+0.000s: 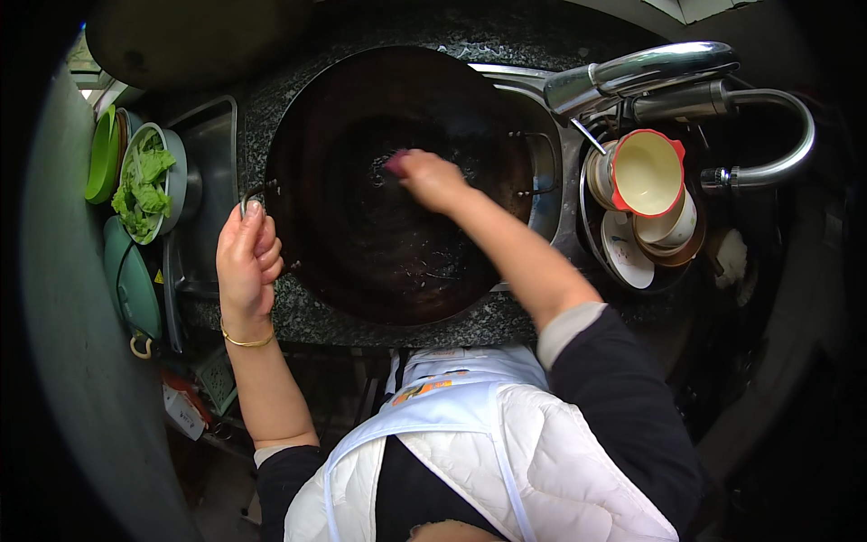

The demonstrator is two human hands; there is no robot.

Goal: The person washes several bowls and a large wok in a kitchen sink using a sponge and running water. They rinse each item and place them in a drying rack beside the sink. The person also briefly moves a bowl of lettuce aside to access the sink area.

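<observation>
A large dark metal wok (325,223) lies across the speckled stone counter and part of the sink, with some wet, foamy patches inside. My left hand (250,251) grips the wok's left loop handle (252,196). Inside the wok, my right hand (433,179) holds a small dark pink scrubber or cloth (397,163) against or just over the inner surface; contact is hard to tell. The wok's right loop handle (555,162) reaches over the steel sink basin (565,223).
Chrome faucets (664,64) arch at the upper right, above stacked bowls and a red-rimmed pot (648,173). At left stand a bowl of leafy greens (177,156), a green bowl (103,156), a green lid (135,291) and another steel basin (206,156).
</observation>
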